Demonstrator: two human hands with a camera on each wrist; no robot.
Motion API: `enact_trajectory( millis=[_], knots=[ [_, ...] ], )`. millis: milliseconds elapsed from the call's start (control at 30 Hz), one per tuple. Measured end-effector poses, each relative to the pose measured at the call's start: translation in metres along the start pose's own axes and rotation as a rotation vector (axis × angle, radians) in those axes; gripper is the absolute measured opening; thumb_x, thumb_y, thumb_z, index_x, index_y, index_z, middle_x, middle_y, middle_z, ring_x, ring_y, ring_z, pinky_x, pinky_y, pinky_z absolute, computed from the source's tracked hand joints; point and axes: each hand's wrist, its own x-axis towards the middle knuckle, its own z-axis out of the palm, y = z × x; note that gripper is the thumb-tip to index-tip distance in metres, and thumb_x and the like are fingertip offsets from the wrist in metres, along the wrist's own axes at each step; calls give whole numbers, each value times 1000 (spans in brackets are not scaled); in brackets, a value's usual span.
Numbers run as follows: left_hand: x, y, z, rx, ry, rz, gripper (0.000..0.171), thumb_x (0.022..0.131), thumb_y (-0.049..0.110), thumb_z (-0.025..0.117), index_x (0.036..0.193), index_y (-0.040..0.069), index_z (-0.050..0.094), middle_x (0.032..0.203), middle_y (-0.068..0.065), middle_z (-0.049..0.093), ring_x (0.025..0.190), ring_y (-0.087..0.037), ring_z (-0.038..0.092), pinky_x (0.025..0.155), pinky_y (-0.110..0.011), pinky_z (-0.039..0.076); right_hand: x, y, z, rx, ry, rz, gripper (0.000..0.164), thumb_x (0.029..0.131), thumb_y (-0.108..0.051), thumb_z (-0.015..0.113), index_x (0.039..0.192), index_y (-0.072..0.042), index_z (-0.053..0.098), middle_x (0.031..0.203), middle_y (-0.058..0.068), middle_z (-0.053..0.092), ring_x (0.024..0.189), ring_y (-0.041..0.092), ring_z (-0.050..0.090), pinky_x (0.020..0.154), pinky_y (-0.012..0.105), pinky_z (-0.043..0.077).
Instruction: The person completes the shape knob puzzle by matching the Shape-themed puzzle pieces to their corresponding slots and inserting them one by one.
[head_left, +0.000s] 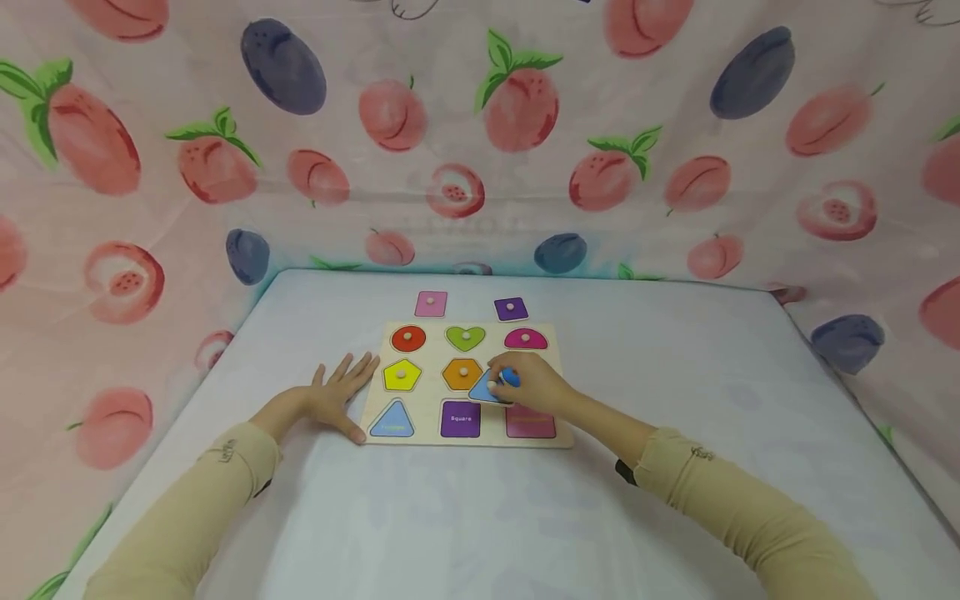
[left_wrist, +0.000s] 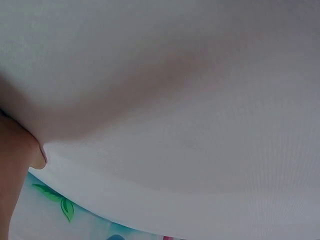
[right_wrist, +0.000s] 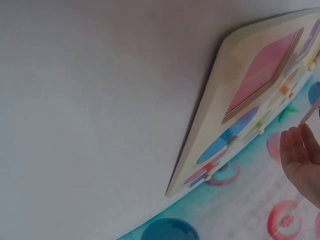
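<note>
My right hand (head_left: 534, 382) pinches a light-blue triangle piece (head_left: 482, 390) by its knob, over the right middle part of the wooden shape puzzle board (head_left: 427, 435). A blue oval (right_wrist: 230, 136) on the board is partly covered by this hand in the head view. My left hand (head_left: 339, 400) lies spread beside the board, fingertips and thumb at its left edge. Along the front row are the bare triangle recess (head_left: 392, 419), the purple square recess (head_left: 461, 429) and the pink rectangle recess (head_left: 531, 427). Only a bit of the left hand (left_wrist: 17, 155) enters the left wrist view.
Behind the board lie a pink knobbed piece (head_left: 431, 308) and a purple square piece (head_left: 512, 312). Red circle (head_left: 401, 343), green heart (head_left: 465, 343), magenta half-circle (head_left: 517, 343), yellow pentagon (head_left: 401, 383) and orange hexagon (head_left: 453, 382) pieces sit in the board. Fruit-print cloth (head_left: 450, 167) hangs around the white table (head_left: 450, 525).
</note>
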Motion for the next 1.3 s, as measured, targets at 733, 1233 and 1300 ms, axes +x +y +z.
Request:
enact_trajectory(
  millis=[733, 1233, 1300],
  knots=[
    [3, 0, 3, -7, -2, 0, 133, 60, 53, 82, 151, 9, -5, 157, -18, -14, 142, -42, -20, 105, -69, -17, 22, -41, 33, 24, -106, -45, 6, 87, -18, 68, 87, -12, 66, 125, 10, 63, 123, 28, 53, 103, 41, 44],
    [-2, -3, -1, -64, 12, 69, 137, 56, 65, 78, 152, 15, -7, 157, -17, -17, 140, -42, -25, 100, -70, -23, 40, -66, 51, -81, -97, -128, 7, 85, -15, 70, 86, -9, 69, 100, 2, 71, 97, 17, 61, 99, 30, 47],
    [0, -4, 0, -36, 4, 51, 138, 56, 67, 76, 151, 13, -7, 157, -17, -17, 141, -41, -24, 102, -69, -22, 41, -70, 54, -102, -103, -123, 8, 85, -16, 70, 88, -9, 70, 97, 2, 71, 95, 16, 61, 98, 30, 47]
  ],
)
